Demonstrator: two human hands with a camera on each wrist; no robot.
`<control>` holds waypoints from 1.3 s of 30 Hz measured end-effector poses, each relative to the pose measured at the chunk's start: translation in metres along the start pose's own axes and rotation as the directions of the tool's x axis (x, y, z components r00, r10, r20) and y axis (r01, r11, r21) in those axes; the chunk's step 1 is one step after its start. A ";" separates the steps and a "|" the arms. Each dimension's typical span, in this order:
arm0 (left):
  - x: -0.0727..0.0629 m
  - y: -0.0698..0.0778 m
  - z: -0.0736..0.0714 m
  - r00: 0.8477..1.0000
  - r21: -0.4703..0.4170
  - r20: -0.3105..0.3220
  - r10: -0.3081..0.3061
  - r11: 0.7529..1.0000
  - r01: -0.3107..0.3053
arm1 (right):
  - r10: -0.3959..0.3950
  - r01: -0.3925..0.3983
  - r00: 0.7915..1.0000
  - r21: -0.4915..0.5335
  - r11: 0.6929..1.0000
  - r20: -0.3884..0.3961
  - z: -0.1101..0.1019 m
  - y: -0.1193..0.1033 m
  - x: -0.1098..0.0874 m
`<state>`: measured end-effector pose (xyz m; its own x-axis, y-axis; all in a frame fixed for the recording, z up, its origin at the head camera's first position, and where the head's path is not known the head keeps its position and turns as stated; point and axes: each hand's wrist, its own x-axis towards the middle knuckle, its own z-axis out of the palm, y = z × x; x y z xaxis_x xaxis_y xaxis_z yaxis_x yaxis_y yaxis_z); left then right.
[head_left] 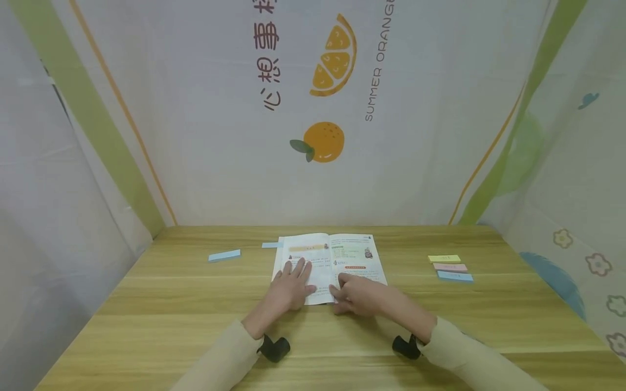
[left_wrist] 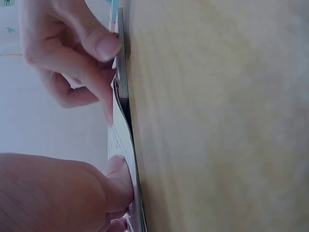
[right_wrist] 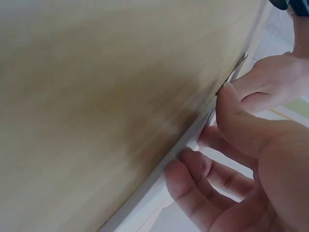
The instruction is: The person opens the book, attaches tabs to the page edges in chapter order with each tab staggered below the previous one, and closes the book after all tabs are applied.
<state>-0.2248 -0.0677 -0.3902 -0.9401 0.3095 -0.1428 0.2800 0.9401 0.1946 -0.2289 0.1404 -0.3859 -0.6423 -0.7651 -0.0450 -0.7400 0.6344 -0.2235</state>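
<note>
Two sleeves (head_left: 226, 354) front one open book (head_left: 325, 271), left hand (head_left: 292, 285) spread on it, right hand (head_left: 359, 294) touching it, grip unclear.

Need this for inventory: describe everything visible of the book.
The book lies open on the table, white paper pages printed with small text, an orange banner on the left page, a red banner on the right. The left hand rests on the left page; the right hand touches the book near the lower fold.

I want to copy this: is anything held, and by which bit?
Left hand rests on the book, not gripping. Right hand touches its bottom edge near the middle; I can't tell whether it pinches.
</note>
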 end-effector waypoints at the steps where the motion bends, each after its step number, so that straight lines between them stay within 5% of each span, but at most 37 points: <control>1: 0.000 0.000 0.000 1.000 0.000 0.000 0.001 1.000 -0.001 | -0.005 0.005 1.000 0.001 1.000 0.007 -0.001 -0.001 -0.002; 9: -0.001 -0.003 -0.002 1.000 0.007 0.003 0.012 1.000 -0.012 | -0.083 0.084 0.995 -0.014 0.996 0.051 -0.004 0.000 -0.011; 20: 0.017 -0.019 -0.004 0.992 0.048 0.015 0.128 0.991 -0.129 | 0.026 -0.037 0.997 0.172 0.984 0.067 -0.012 0.014 -0.002; 26: 0.019 -0.031 -0.009 0.977 0.018 0.066 0.203 0.979 -0.205 | 0.017 -0.030 0.997 0.191 0.981 0.074 -0.013 0.017 -0.002; 39: 0.018 -0.041 -0.016 0.966 -0.098 0.133 0.221 0.973 -0.209 | 0.007 -0.009 1.000 0.184 0.983 0.009 -0.018 0.027 -0.009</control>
<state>-0.2561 -0.1029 -0.3846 -0.8205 0.5259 -0.2240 0.4498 0.8359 0.3146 -0.2467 0.1667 -0.3736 -0.6459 -0.7614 -0.0556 -0.6847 0.6100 -0.3988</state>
